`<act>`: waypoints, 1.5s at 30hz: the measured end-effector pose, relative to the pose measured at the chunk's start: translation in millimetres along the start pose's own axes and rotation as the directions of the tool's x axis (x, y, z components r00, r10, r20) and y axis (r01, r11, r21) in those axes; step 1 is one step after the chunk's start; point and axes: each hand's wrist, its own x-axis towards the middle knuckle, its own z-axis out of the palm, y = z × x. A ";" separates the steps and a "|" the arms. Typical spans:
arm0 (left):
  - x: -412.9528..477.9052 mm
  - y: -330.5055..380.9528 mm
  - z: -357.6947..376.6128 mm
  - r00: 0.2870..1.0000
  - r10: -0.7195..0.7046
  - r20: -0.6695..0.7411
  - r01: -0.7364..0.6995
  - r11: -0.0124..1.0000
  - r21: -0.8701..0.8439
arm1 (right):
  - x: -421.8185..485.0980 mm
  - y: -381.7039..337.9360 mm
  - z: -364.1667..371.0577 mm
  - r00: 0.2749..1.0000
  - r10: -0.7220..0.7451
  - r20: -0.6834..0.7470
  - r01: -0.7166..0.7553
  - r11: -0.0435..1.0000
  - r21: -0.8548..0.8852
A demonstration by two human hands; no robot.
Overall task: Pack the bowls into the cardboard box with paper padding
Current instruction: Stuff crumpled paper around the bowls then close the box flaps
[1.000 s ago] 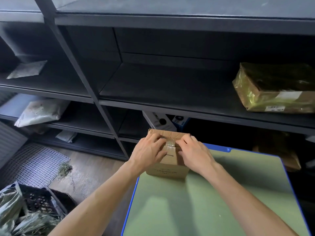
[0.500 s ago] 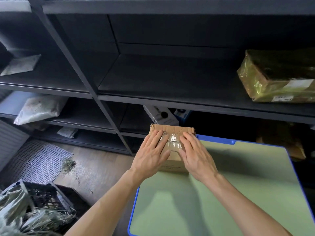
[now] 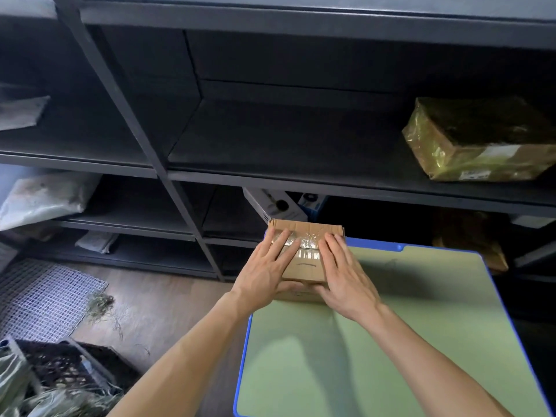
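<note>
A small closed cardboard box (image 3: 304, 267) with shiny clear tape across its top sits at the far left corner of the green table (image 3: 391, 341). My left hand (image 3: 266, 270) lies flat on the left half of the lid, fingers straight and spread. On the right half, my right hand (image 3: 344, 273) presses down the same way. Both thumbs reach along the box's near edge. No bowls or paper padding are in sight.
Dark metal shelving (image 3: 270, 182) stands right behind the table. A parcel wrapped in yellowish film (image 3: 481, 139) sits on the shelf at right. White bags (image 3: 45, 197) lie on the left shelves. A black crate (image 3: 60, 368) with greenery stands on the wooden floor at lower left.
Both hands went from curled fingertips at the taped seam to lying flat on the lid, sliding toward me. The camera has shifted slightly.
</note>
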 end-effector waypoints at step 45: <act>-10.7 -51.3 -31.1 0.995 -0.097 -0.021 0.082 0.925 -0.372 | 79.6 -50.7 -68.6 0.934 -0.312 0.175 0.351 0.896 -0.273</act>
